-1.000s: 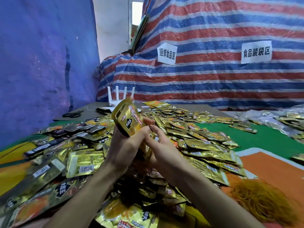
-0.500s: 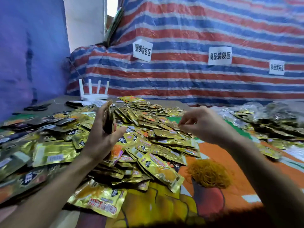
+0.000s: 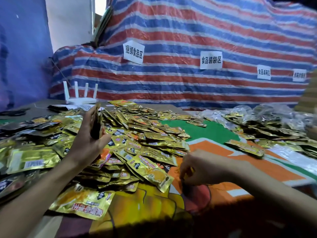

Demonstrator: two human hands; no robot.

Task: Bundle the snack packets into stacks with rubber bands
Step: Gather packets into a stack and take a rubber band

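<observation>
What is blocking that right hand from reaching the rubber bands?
Nothing visible. The right hand is down on the rubber bands, fingers curled into the pile. The nearest loose packet lies beside it, on its left, not over the bands.

A red, white and blue striped plastic tarp [image 3: 188,31] fills the upper frame and bears white paper signs [image 3: 133,52]. A white four-antenna router [image 3: 80,98] stands centre left, with black scissors [image 3: 13,112] at far left. A green-and-orange printed cloth [image 3: 214,133] covers the tabletop.

Bare left hand [image 3: 85,143], lower left of frame; bare right hand [image 3: 200,167], lower right. Forearms [image 3: 42,193] uncovered to the frame edge.
</observation>
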